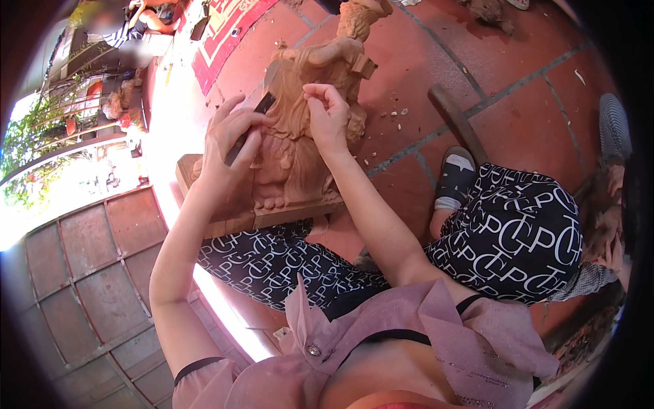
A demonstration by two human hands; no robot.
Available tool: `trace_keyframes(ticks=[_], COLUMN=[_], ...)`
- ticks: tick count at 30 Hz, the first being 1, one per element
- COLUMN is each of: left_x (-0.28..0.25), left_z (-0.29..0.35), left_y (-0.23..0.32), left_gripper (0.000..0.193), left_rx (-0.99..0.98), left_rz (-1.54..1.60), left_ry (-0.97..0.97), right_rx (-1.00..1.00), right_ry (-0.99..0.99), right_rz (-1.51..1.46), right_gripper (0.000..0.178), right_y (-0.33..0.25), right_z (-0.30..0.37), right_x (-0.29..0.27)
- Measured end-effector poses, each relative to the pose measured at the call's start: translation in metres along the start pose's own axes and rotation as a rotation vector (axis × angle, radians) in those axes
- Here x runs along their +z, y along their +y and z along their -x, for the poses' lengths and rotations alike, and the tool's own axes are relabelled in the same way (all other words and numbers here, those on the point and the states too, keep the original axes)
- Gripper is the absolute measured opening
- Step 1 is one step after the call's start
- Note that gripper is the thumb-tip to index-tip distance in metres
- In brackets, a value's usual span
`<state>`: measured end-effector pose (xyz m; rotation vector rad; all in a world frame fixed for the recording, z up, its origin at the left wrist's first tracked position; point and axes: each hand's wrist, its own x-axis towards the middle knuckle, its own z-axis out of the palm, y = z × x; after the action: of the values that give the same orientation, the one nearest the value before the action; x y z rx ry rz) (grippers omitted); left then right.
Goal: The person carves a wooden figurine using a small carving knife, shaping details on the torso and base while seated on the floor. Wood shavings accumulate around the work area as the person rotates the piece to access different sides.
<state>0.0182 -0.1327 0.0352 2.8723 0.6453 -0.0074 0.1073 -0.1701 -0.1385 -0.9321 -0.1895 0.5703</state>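
In front of me stands a reddish-brown carved wooden statue [300, 160], with draped folds, a foot with toes and a square base; it leans away toward the top. My left hand [230, 133] is closed around a dark flat strip [264, 104], whose far end sticks out past the fingers against the carved folds. What kind of strip it is I cannot make out. My right hand [328, 119] is at the statue's right side, its thumb and fingertips pinched together over the carved surface. Anything between those fingertips is too small or hidden to see.
Red floor tiles [409, 61] carry scattered wood chips. A curved dark piece [458, 119] lies near my sandalled foot [456, 174]. A red mat [228, 34] is at the upper left, near another person [139, 24]. Root-like wood [606, 232] stands at the right.
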Motion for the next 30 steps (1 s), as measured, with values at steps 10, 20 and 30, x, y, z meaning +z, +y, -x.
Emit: trace_keyframes(ticks=[10,20,30], left_x=[0.004,0.001,-0.008], left_z=[0.000,-0.005,-0.001], left_y=[0.005,0.000,-0.001], left_gripper=[0.016,0.011,0.007], left_rx=[0.005,0.067,0.058], left_rz=[-0.053,0.012,0.142], left_ry=[0.006,-0.017,-0.035], right_rx=[-0.119,-0.241,-0.251], right_ry=[-0.011,-0.154,-0.190], right_rz=[0.123,0.212,0.241], right_gripper=[0.015,0.032,0.037], right_y=[-0.009,-0.026,-0.034], right_z=[0.008,0.048,0.061], right_x=[0.005,0.034,0.038])
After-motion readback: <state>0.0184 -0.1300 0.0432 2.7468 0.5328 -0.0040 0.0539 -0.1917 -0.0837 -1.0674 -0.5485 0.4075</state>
